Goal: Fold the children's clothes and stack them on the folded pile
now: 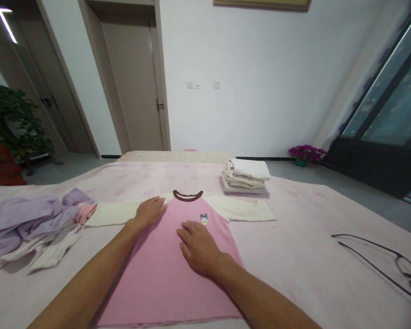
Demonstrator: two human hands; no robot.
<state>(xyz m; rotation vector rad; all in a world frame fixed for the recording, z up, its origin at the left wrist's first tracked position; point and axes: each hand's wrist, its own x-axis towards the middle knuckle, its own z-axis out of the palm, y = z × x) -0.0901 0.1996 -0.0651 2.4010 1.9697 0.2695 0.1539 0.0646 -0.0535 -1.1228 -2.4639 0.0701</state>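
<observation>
Pink through the body and cream in the sleeves, the T-shirt lies face up and flat on the bed directly in front of us. Its long axis runs straight away from us, hem nearest and brown-trimmed collar farthest, with both sleeves stretched out sideways. Our left hand rests palm down at the shoulder seam where pink meets the cream sleeve on our left, the forearm reaching in at a slant from the lower left. Its fingers lie straight and close together, gripping nothing. Our right hand lies flat on the chest, nearer to us than the left and just below the small cartoon badge. Its fingers are slightly spread, point toward the collar, and are likewise empty. So the shirt sits under both palms, the left one nearer collar and sleeve, the right one nearer the middle line. A loose heap of lilac and striped clothes lies at the end of the sleeve on our left. Beyond the sleeve on our right stands a stack of folded garments, and a pair of glasses lies well off to the right.
</observation>
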